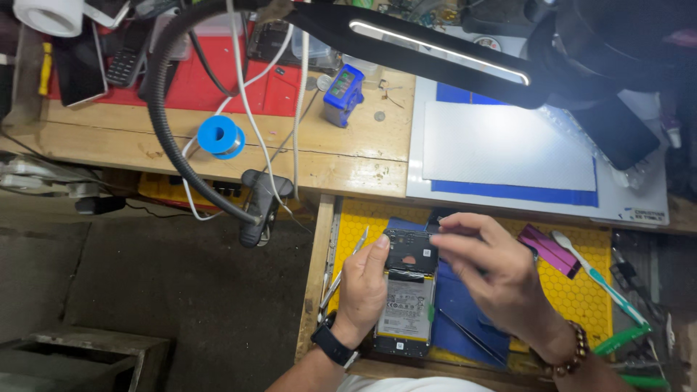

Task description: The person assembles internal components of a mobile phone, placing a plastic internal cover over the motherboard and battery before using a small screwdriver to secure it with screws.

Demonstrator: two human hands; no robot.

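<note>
Gripping the opened phone (406,297) firmly along its edge, the left hand (363,290) should hold steady while the right hand (486,268), fingers pinched, works lightly at its top.

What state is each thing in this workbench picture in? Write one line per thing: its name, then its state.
opened phone: back cover off, battery showing, gripped along its left edge.
left hand: closed on the phone.
right hand: fingertips pinched over the phone's top end.
desk lamp: lit.
tweezers: lying unheld in the drawer.
toothbrush: lying unheld on the yellow mat.
blue solder spool: resting on the bench.
</note>
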